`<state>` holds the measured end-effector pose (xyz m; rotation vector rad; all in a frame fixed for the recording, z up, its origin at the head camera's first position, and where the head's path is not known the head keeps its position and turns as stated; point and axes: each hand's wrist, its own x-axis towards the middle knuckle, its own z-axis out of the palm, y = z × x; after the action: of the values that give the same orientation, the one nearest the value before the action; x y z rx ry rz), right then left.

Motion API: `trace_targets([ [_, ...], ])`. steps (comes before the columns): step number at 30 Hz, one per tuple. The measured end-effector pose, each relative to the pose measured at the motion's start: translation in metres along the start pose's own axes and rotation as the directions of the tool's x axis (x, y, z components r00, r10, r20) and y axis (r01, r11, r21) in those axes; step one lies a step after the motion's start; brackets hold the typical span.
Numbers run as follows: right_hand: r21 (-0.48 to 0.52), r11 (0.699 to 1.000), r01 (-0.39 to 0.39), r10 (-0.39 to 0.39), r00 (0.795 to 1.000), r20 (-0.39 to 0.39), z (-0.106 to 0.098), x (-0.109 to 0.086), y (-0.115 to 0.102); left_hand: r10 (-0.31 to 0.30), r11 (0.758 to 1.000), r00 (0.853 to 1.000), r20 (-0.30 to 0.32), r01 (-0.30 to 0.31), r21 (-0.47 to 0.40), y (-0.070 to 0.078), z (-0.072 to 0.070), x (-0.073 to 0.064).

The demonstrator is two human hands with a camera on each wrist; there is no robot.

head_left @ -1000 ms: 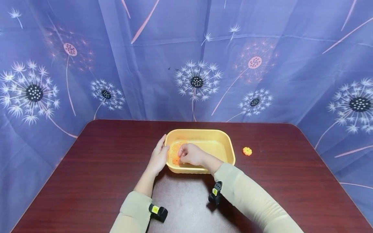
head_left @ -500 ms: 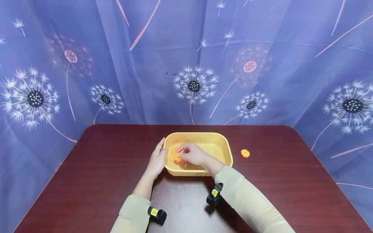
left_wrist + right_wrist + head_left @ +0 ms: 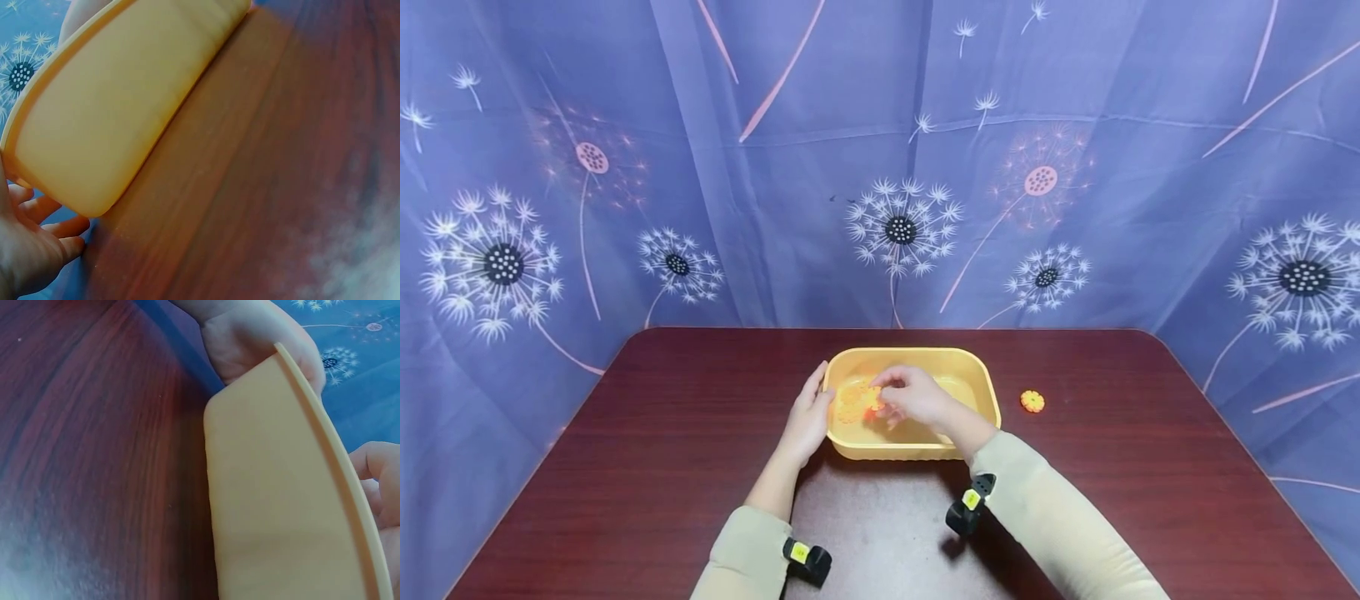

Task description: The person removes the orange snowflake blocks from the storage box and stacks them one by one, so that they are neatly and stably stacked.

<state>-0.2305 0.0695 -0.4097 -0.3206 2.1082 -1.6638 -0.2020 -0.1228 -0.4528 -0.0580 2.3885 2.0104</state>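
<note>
A yellow plastic tub [image 3: 895, 452] stands on the table. My left hand [image 3: 805, 423] grips its left end, thumb over the rim; in the left wrist view the left hand's fingers [image 3: 44, 209] lie around the tub's outer corner. Inside the tub, my right hand [image 3: 917, 400] pinches an orange flower-shaped piece [image 3: 875, 400] between thumb and fingers, above the floor. More orange flower-shaped pieces [image 3: 850, 404] lie in the tub's left part; their number is unclear. The tub's wall [image 3: 269, 462] hides most of the right hand's work in the right wrist view.
Another orange and yellow flower-shaped piece [image 3: 1032, 402] lies on the dark red wooden table [image 3: 1105, 450], to the right of the tub. A blue curtain with dandelion prints [image 3: 820, 225] hangs behind the table and at both sides.
My right hand has lifted an orange flower-shaped piece off the tub's floor and moved slightly right. The left hand keeps its grip on the tub. The head view has tilted a little.
</note>
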Motion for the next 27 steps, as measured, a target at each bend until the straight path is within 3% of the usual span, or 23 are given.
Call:
trace_targets([
  [10, 0.016, 0.999, 0.045, -0.045, 0.999, -0.007, -0.016, -0.004, 0.004, -0.014, 1.0, 1.0, -0.009, 0.014, 0.009, -0.001, 0.0, -0.001],
  [16, 0.087, 0.994, 0.063, -0.064, 0.998, 0.002, -0.025, -0.011, 0.002, -0.016, 1.0, 1.0, -0.004, 0.016, -0.003, -0.003, 0.0, 0.0],
  [27, 0.184, 0.977, 0.106, -0.098, 0.994, -0.051, -0.042, -0.023, 0.004, -0.017, 1.0, 1.0, 0.003, 0.017, -0.02, 0.002, 0.0, -0.001],
])
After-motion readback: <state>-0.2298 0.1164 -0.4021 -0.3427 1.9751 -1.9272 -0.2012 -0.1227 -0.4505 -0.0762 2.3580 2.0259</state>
